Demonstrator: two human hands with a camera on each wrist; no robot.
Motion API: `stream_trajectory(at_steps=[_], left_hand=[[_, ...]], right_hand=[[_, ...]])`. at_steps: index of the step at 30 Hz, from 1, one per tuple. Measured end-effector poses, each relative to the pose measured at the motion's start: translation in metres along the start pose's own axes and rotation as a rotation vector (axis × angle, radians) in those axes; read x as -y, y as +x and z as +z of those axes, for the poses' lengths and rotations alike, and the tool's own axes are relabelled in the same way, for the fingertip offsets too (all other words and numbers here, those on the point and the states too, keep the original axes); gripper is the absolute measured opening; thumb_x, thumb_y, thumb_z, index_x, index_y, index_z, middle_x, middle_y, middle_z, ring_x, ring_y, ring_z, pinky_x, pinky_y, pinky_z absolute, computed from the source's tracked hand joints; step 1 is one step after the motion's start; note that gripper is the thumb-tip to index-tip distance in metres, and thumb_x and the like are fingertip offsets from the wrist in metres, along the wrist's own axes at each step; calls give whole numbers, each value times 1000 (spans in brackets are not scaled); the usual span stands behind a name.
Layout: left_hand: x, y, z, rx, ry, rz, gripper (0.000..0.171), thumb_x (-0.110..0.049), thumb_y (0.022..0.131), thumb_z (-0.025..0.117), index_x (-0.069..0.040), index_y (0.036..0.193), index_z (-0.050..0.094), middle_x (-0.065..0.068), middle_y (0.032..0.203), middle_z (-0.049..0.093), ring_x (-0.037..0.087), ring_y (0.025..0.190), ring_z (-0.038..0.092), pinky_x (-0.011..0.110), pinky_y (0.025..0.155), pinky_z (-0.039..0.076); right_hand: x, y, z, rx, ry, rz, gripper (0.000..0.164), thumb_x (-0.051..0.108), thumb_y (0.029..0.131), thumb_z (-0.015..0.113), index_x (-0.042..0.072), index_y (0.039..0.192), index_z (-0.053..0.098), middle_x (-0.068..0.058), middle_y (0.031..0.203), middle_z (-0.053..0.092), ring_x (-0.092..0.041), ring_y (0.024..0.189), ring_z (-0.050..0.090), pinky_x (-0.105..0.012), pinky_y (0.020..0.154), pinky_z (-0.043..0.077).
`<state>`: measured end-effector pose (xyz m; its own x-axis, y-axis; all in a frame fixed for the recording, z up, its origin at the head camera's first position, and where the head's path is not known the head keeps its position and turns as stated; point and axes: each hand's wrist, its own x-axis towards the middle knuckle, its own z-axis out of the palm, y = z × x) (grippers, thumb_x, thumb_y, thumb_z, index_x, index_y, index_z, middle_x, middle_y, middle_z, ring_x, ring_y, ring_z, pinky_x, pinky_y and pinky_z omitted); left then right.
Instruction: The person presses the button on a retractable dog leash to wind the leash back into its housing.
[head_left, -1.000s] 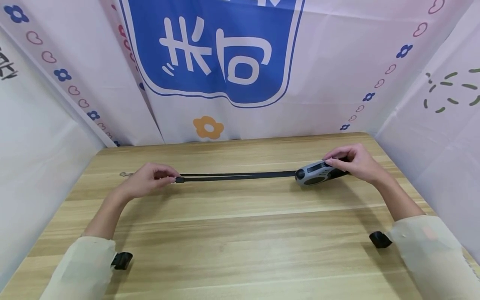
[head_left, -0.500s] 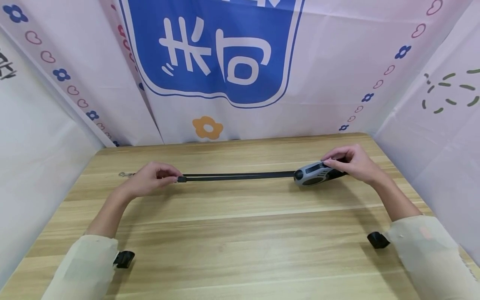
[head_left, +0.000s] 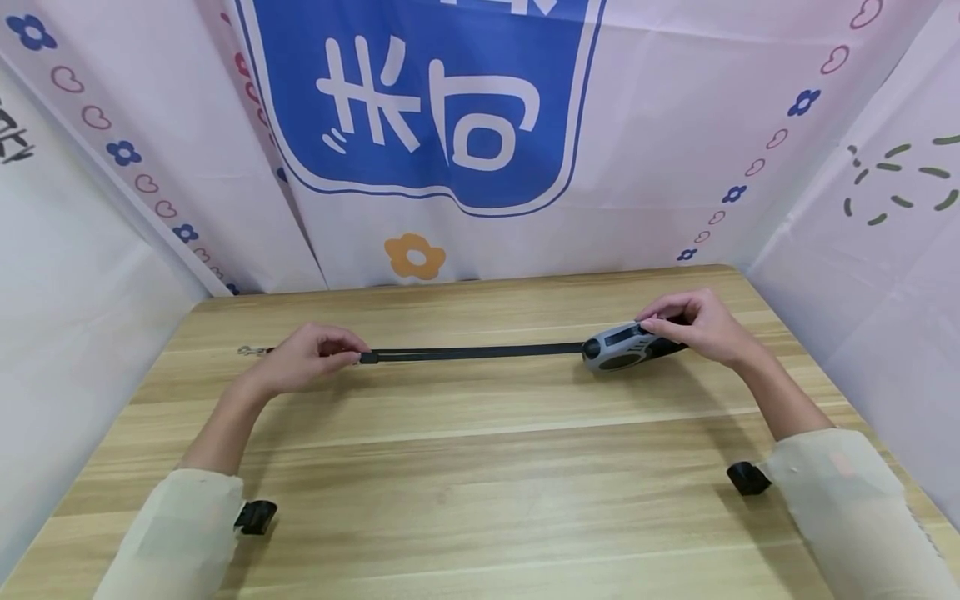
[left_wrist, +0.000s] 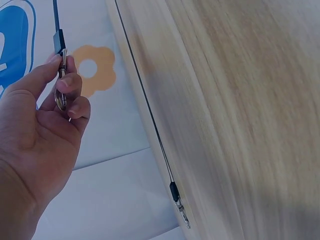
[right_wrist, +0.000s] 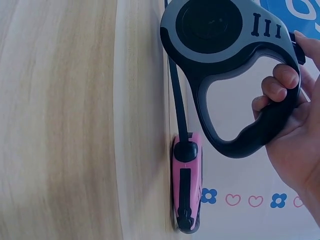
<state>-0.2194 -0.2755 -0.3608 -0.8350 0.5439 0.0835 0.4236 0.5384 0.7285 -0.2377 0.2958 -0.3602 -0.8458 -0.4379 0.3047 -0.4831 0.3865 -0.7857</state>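
My right hand (head_left: pixel 701 325) grips a grey-and-black retractable dog leash (head_left: pixel 618 350), fingers curled through its loop handle (right_wrist: pixel 235 147) and thumb by the button. Its black strap (head_left: pixel 487 352) stretches left across to my left hand (head_left: pixel 307 358). There the thumb and fingers pinch the metal clasp (left_wrist: pixel 62 82) at the strap's end. Behind it on the table lies a pink retractable leash (right_wrist: pixel 187 185), visible in the right wrist view. The pink leash's strap (right_wrist: pixel 178 100) is drawn out too, ending in a silver clasp (left_wrist: pixel 182 210) left of my left hand.
The wooden table (head_left: pixel 480 483) spreads out in front of both hands. A white cloth backdrop (head_left: pixel 645 167) with a blue sign rises at the table's back edge, and white cloth walls (head_left: pixel 67 242) stand at both sides.
My left hand has shifted slightly right with the clasp, and my right hand slightly left with the grey leash. The stretched strap now overlaps the rear strap more in the head view.
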Motion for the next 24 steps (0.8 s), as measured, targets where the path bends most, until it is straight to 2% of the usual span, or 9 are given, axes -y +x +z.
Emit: stream_trajectory(at_steps=[10, 14, 24], left_hand=[[0, 3, 3, 24, -16, -27, 16, 3, 101, 62, 6, 112, 74, 16, 104, 75, 20, 85, 69, 30, 71, 58], [-1, 4, 4, 28, -24, -27, 16, 2, 101, 63, 5, 112, 74, 17, 104, 74, 20, 83, 68, 31, 70, 58], [-4, 8, 6, 41, -25, -38, 14, 0, 101, 64, 4, 111, 74, 23, 102, 73, 21, 78, 63, 24, 65, 53]], right_hand=[[1, 2, 1, -2, -1, 16, 12, -4, 94, 70, -7, 104, 76, 4, 79, 72, -8, 64, 52, -25, 54, 40], [2, 3, 1, 1, 0, 11, 13, -4, 94, 69, -7, 105, 76, 5, 80, 72, -7, 65, 52, -25, 54, 41], [2, 6, 4, -6, 11, 1, 12, -5, 93, 70, -6, 104, 76, 4, 82, 73, -8, 65, 53, -24, 55, 41]])
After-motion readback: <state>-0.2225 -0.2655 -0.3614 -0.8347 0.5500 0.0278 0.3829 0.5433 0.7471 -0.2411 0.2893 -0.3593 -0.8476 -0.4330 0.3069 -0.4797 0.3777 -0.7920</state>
